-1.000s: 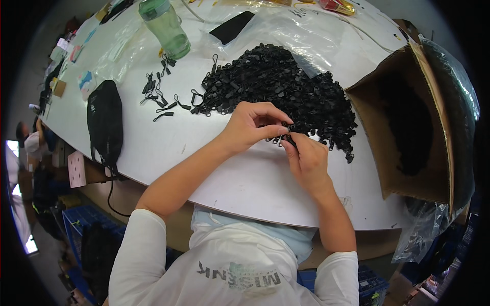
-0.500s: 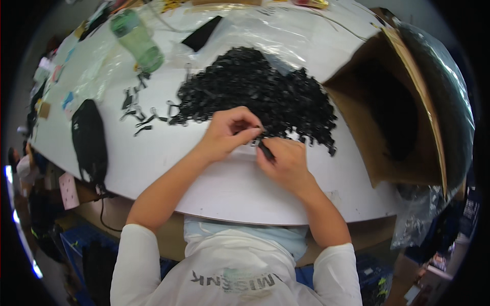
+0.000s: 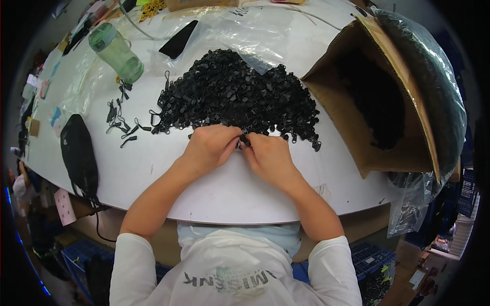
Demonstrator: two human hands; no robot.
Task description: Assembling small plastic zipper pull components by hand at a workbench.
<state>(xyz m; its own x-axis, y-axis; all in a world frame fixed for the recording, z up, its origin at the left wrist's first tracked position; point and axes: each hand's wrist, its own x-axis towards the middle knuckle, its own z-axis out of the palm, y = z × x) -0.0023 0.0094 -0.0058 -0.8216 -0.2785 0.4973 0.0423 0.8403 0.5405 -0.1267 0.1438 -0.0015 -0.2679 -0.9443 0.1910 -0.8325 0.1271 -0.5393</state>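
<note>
Just in front of a broad heap of black zipper pulls (image 3: 235,94), my two hands meet fingertip to fingertip. My left hand (image 3: 208,147) is closed in a pinch, and my right hand (image 3: 269,155) is pinched from the other side. Between them is one small black zipper pull (image 3: 244,139), partly covered by the fingers. Several loose cord-loop zipper pulls (image 3: 115,118) lie scattered left of the heap, one of them nearest the table's left side.
A green bottle (image 3: 116,53) lies at the far left, near clear plastic sheeting (image 3: 265,30) with a black piece (image 3: 178,41) on it. A black pouch (image 3: 79,153) rests left. On the right, an open cardboard box (image 3: 342,117) holds dark contents. The white table (image 3: 229,204) curves in front.
My hands have drawn closer together at the heap's near edge, the left turning more palm-down. The dark piece that stuck out of my right hand is now mostly hidden. The whole view has shifted slightly.
</note>
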